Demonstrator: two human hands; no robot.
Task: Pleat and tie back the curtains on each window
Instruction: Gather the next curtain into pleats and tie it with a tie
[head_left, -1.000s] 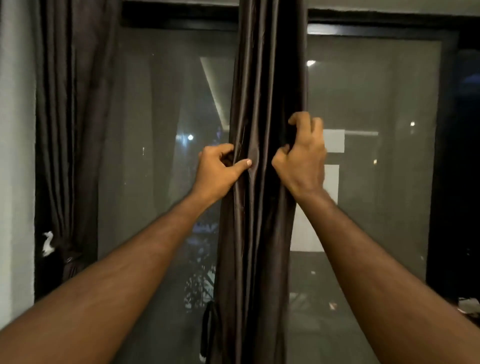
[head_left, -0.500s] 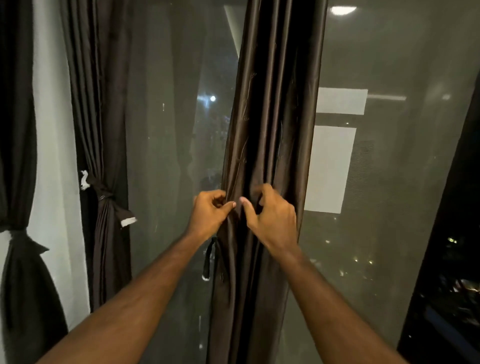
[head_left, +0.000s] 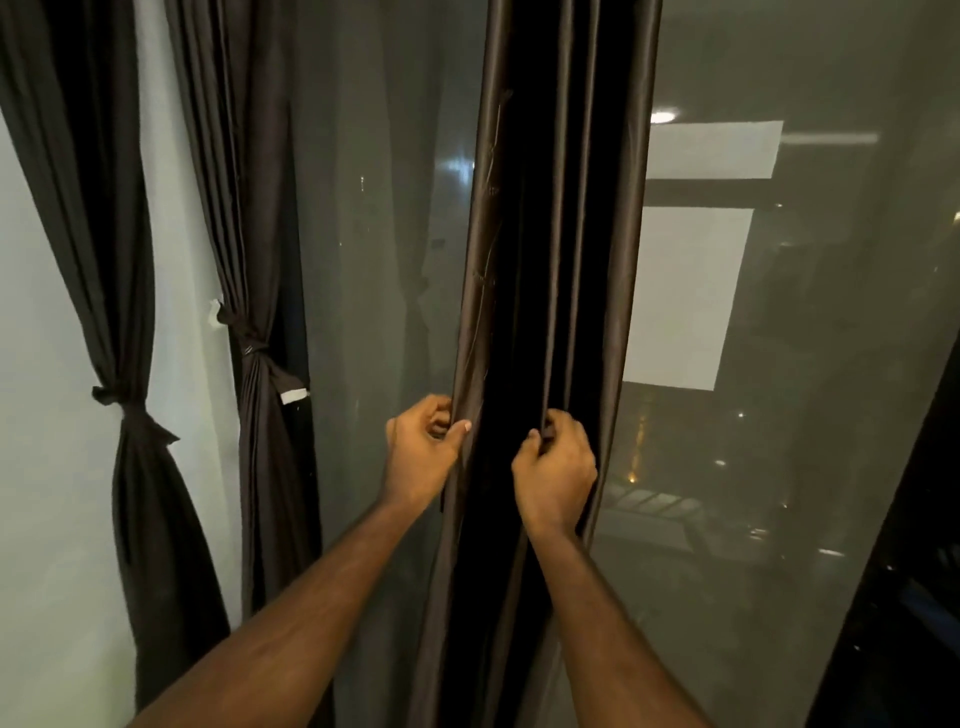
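The left hand (head_left: 421, 452) pinches the left edge fold of the dark brown satin curtain (head_left: 587, 260), thumb laid across the front of the fabric and fingers curled behind it. The right hand (head_left: 553, 467) grips a fold nearer the curtain's right edge, fingers curled into the cloth and knuckles facing the camera. The two hands are level and apart, with a deep shadowed pleat running vertically between them.

The curtain hangs as a narrow gathered column from the top of the view to the bottom, in front of the window glass (head_left: 779, 597). Bare glass lies on both sides of it: a strip between the curtain's left edge and the next curtain, and a wider span to the right reaching a dark window frame (head_left: 893, 597) that slants along the lower right corner. Room lights and pale rectangles reflect in the right span.

Left of the held curtain, a second brown curtain (head_left: 265, 441) hangs beside the glass, cinched at mid-height by a tieback (head_left: 249, 340) with a white-tipped end projecting toward the glass. Further left, against the pale wall (head_left: 47, 415), a third dark curtain (head_left: 130, 260) is knotted by its own tieback (head_left: 124, 402) and flares below the knot.
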